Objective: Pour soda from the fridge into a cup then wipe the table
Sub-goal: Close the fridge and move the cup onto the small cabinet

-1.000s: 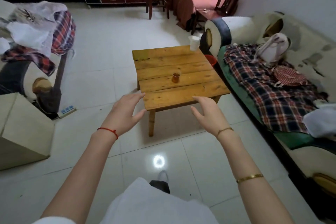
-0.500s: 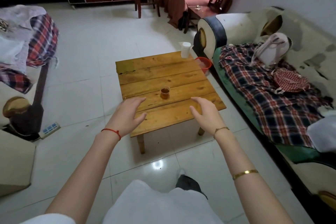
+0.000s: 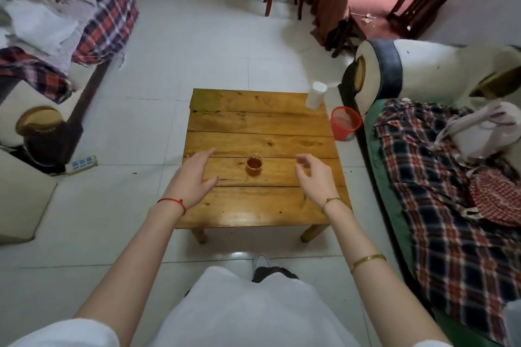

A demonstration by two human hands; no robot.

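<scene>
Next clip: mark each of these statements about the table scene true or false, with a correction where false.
1. The cup on the wooden table holds brown liquid. True.
2. The right hand grips the cup. False: it hovers beside the cup, holding nothing.
3. The left hand is empty, its fingers nearly straight. True.
4. A red basket stands on the table. False: it stands on the floor between the table and the sofa.
5. A white container stands at the table's far right corner. True.
</scene>
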